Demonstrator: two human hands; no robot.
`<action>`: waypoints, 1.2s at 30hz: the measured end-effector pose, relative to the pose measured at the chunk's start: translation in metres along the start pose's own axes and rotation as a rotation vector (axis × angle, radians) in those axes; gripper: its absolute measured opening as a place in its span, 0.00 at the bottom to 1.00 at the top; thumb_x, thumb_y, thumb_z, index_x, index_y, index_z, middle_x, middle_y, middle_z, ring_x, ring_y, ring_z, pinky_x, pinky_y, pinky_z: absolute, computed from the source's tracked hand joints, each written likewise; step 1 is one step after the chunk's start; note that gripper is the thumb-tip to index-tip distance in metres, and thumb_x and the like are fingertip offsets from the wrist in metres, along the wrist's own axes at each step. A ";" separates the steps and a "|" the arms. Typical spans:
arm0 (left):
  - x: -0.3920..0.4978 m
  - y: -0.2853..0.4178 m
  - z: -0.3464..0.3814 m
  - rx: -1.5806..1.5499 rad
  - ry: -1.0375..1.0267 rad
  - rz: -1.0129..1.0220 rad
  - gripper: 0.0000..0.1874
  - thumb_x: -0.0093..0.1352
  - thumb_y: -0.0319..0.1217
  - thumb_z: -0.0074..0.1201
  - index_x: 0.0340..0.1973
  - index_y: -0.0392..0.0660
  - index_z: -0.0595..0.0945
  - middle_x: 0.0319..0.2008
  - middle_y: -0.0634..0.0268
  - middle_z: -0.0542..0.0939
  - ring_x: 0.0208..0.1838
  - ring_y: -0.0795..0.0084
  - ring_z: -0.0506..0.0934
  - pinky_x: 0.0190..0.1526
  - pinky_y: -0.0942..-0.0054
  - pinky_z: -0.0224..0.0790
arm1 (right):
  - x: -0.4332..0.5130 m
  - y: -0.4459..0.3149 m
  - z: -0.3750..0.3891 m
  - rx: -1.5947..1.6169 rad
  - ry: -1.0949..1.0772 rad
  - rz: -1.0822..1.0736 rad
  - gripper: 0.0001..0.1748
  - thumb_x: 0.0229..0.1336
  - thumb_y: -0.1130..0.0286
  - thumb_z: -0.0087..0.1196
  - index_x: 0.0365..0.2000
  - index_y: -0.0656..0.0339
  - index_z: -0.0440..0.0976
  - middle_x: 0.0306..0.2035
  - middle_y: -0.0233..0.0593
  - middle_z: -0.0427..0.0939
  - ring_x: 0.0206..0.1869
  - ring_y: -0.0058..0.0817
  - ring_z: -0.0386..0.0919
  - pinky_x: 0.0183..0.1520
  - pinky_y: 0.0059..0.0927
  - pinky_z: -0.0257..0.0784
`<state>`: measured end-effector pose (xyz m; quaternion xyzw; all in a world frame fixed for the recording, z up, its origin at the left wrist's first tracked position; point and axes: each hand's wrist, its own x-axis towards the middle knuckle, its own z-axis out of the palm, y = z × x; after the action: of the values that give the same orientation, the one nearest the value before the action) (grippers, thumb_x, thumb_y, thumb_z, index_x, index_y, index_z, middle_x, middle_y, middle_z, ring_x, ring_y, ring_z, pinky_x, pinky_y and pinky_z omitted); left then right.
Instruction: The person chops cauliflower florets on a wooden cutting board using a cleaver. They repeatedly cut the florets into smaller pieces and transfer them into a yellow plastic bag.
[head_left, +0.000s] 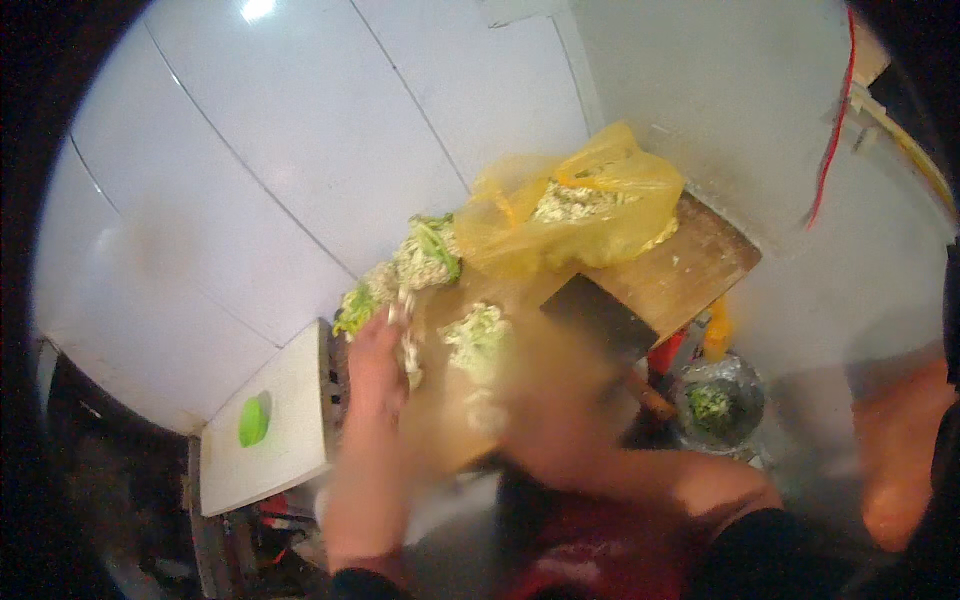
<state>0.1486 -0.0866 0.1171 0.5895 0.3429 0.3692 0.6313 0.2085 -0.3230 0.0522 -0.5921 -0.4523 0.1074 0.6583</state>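
Observation:
My left hand (377, 351) is over the wooden board (441, 420), beside cauliflower pieces (427, 259) with green leaves along the wall. Pale stem pieces (411, 360) lie against its fingers; blur hides whether it grips any. My right hand (536, 424) is heavily blurred at the board's near edge, close to a cut cauliflower piece (476, 337); its fingers cannot be made out. A dark, broad-bladed cleaver (600, 315) lies to the right, its wooden handle (651, 395) toward me and apart from my right hand.
A yellow plastic bag (577, 225) holding cauliflower stands on the board's far side. Below right is a shiny metal bowl (718, 405) with green pieces inside. At left, a white surface (289, 442) carries a bright green object (254, 420). A red cord (834, 142) hangs by the right wall.

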 end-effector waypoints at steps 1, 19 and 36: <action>0.020 0.019 0.024 -0.032 -0.069 -0.017 0.15 0.72 0.35 0.61 0.50 0.40 0.83 0.40 0.62 0.83 0.36 0.67 0.80 0.36 0.67 0.75 | -0.002 -0.004 -0.008 -0.062 0.000 -0.004 0.17 0.60 0.68 0.66 0.49 0.63 0.81 0.45 0.48 0.84 0.48 0.43 0.85 0.52 0.39 0.81; -0.047 0.028 0.078 0.168 -0.583 0.236 0.16 0.75 0.32 0.60 0.52 0.31 0.82 0.45 0.60 0.85 0.44 0.73 0.81 0.49 0.72 0.77 | -0.006 -0.022 -0.072 -0.142 0.112 0.102 0.23 0.65 0.73 0.65 0.57 0.70 0.74 0.51 0.43 0.84 0.53 0.27 0.83 0.59 0.32 0.78; -0.247 0.065 -0.075 0.259 -0.135 0.380 0.11 0.73 0.22 0.57 0.49 0.30 0.84 0.43 0.56 0.84 0.45 0.68 0.82 0.51 0.69 0.76 | -0.031 -0.094 0.045 -0.061 -0.172 -0.245 0.16 0.61 0.69 0.64 0.47 0.63 0.80 0.43 0.47 0.86 0.47 0.41 0.86 0.53 0.40 0.79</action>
<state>-0.0419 -0.2632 0.1762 0.7427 0.2272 0.3943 0.4912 0.1213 -0.3387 0.1153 -0.5407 -0.5790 0.0626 0.6070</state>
